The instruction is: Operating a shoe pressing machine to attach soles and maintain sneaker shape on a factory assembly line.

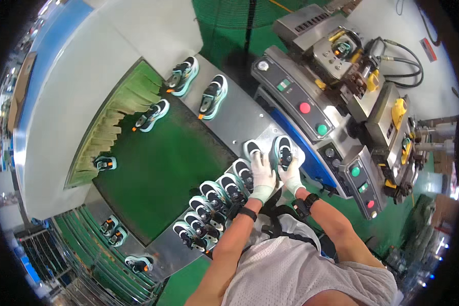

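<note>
Both of my hands wear white gloves and reach to the metal ledge in front of the machine. My left hand (263, 176) grips a black-and-white sneaker (251, 146) from above, its fingers over the shoe's opening; the heel end is hidden under the glove. Just to the right, my right hand (291, 177) holds a second sneaker (283, 148) at its heel, toe pointing away from me. Close by on the left, a row of similar sneakers (210, 191) with pale green soles stands along the ledge.
A machine with a control panel (303, 102) and coloured buttons stands at the right. Left of me runs a green conveyor belt (158, 173), leading to a tunnel with a green strip curtain (122, 120). More sneakers (214, 97) stand on the far ledge, the belt and the near-left metal edge.
</note>
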Demonstrator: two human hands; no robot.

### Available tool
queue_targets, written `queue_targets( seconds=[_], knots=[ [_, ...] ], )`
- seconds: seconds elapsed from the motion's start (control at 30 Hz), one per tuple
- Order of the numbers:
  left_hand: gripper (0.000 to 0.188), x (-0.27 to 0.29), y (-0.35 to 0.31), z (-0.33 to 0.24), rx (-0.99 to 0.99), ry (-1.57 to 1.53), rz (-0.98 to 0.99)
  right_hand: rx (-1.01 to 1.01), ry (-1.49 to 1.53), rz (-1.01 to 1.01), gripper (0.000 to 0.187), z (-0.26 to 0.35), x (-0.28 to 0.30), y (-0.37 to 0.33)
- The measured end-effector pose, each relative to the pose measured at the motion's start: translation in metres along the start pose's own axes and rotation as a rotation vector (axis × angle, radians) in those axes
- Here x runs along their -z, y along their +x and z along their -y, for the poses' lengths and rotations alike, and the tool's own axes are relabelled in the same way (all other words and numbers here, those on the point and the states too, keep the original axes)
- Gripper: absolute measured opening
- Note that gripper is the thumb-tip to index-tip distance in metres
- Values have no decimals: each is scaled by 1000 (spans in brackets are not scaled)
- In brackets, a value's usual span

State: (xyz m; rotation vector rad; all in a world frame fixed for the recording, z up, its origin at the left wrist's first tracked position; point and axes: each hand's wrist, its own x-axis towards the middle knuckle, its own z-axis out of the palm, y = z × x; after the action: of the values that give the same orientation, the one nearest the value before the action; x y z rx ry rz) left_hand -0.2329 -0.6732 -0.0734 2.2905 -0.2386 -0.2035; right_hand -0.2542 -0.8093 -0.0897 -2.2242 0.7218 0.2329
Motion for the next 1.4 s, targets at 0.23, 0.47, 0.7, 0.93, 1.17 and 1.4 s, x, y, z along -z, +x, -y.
queue_targets(
  seconds=[0.23,0.47,0.7,0.93,1.17,1.4],
  knots=[
    [65,77,18,57,-188,-283,2,364,-112,-3,74,1,4,18],
    [59,301,94,237,135,298,-648,184,110,139,66,-22,100,-90],
    [70,334,221,310,217,566,26,-487,154,-92,63,-96,133,-211],
    [49,292,193,294,286,727,44,-312,225,124,61,-62,108,-164],
    [43,238,68,128,215,134,226,-64,343,282,63,13,95,-115],
    [54,192,39,-60,-113,-760,718,-100,784,708,43,52,109,-82]
  ],
)
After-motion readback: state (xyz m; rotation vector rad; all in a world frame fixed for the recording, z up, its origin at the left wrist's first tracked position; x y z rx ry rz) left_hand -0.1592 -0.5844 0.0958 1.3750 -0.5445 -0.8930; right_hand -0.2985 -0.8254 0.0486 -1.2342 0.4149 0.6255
